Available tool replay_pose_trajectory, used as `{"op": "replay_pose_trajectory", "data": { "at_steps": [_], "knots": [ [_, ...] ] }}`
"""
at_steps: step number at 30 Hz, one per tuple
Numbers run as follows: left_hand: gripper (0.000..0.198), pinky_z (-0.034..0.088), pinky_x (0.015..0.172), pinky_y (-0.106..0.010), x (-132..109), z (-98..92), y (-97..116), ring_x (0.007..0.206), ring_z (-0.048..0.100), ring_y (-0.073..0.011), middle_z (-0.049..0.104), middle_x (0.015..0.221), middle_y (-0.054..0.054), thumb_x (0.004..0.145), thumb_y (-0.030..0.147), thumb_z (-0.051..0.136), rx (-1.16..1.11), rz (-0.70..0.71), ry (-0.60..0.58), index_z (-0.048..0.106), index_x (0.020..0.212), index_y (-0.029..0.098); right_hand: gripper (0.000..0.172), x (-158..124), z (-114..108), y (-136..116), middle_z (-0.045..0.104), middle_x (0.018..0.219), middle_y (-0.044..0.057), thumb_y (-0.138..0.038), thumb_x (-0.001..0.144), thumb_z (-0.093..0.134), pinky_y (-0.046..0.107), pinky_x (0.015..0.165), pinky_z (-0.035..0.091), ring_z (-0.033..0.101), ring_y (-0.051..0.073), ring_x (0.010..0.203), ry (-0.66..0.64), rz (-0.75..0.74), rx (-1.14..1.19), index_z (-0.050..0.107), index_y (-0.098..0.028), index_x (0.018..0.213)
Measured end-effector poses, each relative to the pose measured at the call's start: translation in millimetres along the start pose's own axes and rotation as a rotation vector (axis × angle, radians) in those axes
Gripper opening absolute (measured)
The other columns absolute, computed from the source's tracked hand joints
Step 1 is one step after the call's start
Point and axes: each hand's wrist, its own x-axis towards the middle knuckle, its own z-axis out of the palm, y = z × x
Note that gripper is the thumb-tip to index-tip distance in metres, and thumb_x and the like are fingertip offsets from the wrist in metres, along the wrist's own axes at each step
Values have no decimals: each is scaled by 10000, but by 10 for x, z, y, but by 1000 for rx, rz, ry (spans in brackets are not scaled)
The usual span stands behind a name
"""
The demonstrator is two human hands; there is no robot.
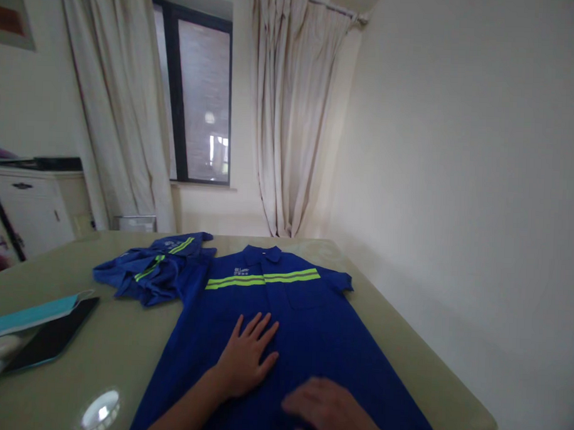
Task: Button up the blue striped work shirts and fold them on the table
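A blue work shirt [311,329] with a yellow-green reflective stripe across the chest lies spread flat, its collar pointing away from me. My left hand [247,358] rests palm down on the middle of its front, fingers spread. Lower and to the right, my right hand [327,404] is over the shirt's lower part, blurred by motion; its fingers are bent, and I cannot make out whether they touch or hold the cloth. Against the left shoulder of the spread shirt lies a second blue garment [158,267] with similar stripes, crumpled in a heap.
The pale green table [136,335] carries the garments. At its left are a light blue face mask [33,316], a dark flat device [57,339] and a white object [0,349] cut by the frame edge. A wall [457,183] runs along the right; curtains [295,115] hang behind.
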Motion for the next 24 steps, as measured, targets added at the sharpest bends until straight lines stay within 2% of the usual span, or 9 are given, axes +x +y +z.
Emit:
{"op": "replay_pose_trajectory", "data": {
  "at_steps": [3, 5, 9, 11, 15, 17, 19, 21, 24],
  "knots": [
    [675, 110, 1204, -730, -100, 48, 208, 1543, 229, -364, 304, 1670, -50, 984, 653, 359, -39, 81, -22, 260, 1595, 382, 437, 685, -198, 138, 620, 1423, 67, -390, 1034, 396, 351, 1160, 357, 543, 213, 1330, 165, 139, 4, 630, -246, 1373],
    [671, 162, 1211, -702, -106, 13, 251, 1504, 324, -364, 407, 1623, -35, 942, 626, 490, -82, 118, -23, 345, 1558, 403, 532, 1123, -190, 315, 496, 1539, 128, -441, 1006, 454, 398, 1189, 312, 450, 263, 1420, 178, 252, -41, 560, -170, 1451],
    [375, 454, 1098, -422, 67, -180, -32, 1201, 636, -240, 693, 1307, -34, 945, 389, 518, -256, -44, 99, 647, 1285, 298, 634, 1632, 75, 710, 309, 1648, 108, -518, 1001, 448, 464, 1227, 212, 286, 278, 1518, 162, 383, -113, 435, -192, 1544],
    [341, 499, 1008, -362, 162, -298, -333, 1098, 665, -224, 718, 1192, -86, 962, 306, 438, -260, -245, 278, 675, 1186, 207, 648, 1687, 187, 833, 301, 1652, 94, -564, 1012, 404, 470, 1233, 187, 250, 265, 1533, 169, 395, -115, 418, -211, 1554],
    [482, 442, 1001, -566, 159, -432, -1014, 1271, 517, -407, 564, 1387, -231, 966, 367, 406, 78, -857, 689, 542, 1351, 111, 636, 1638, 231, 908, 310, 1650, 74, -580, 1015, 392, 452, 1233, 189, 258, 248, 1531, 185, 374, -102, 426, -237, 1550],
    [675, 430, 974, -628, 87, -428, -1314, 1286, 483, -485, 543, 1387, -287, 950, 529, 418, 78, -1072, 691, 448, 1435, 60, 626, 1623, 213, 907, 318, 1648, 71, -580, 1009, 407, 449, 1227, 205, 277, 251, 1523, 196, 375, -98, 445, -248, 1539],
    [822, 420, 979, -648, 20, -407, -1567, 1265, 505, -509, 594, 1318, -293, 895, 657, 447, 7, -1124, 623, 442, 1438, 39, 619, 1625, 202, 906, 336, 1641, 75, -576, 1001, 430, 452, 1220, 221, 298, 259, 1514, 206, 377, -98, 463, -252, 1527],
    [823, 459, 942, -616, -19, -401, -1763, 1157, 599, -480, 682, 1168, -241, 823, 701, 516, -133, -1088, 567, 536, 1359, 77, 607, 1634, 202, 910, 360, 1630, 77, -565, 996, 449, 455, 1215, 233, 320, 269, 1503, 211, 378, -101, 484, -253, 1514],
    [688, 549, 730, -452, -12, -439, -1914, 814, 692, -335, 723, 889, -107, 713, 661, 630, -522, -983, 686, 649, 1174, 151, 588, 1642, 218, 918, 384, 1619, 71, -554, 993, 461, 456, 1211, 244, 339, 276, 1492, 216, 376, -102, 504, -258, 1499]
  ]
}}
